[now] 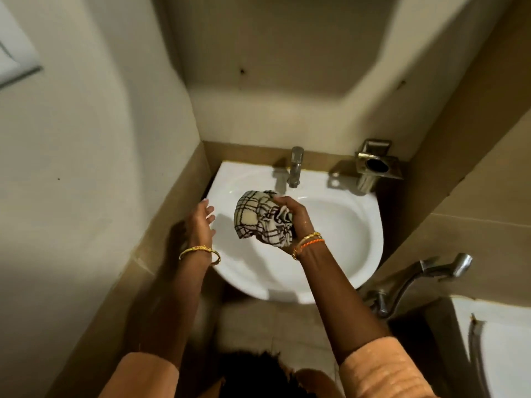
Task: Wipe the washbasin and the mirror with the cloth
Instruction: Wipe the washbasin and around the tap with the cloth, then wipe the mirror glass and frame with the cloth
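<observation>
With our right hand (pixel 290 216) gripping the bunched cloth (pixel 263 221) above the washbasin (pixel 339 225) and our left hand (pixel 201 222) spread empty, loose folds could snag the tap (pixel 296 168).

Both arms reach up from 6 o'clock. The right hand (pixel 297 222) sits at centre, fingers curled round a bunched cloth (pixel 263 221), bangles on its wrist. The left hand (pixel 199 224), at 9 o'clock of the right, is spread with relaxed fingers, holding nothing, one bangle on its wrist.
</observation>
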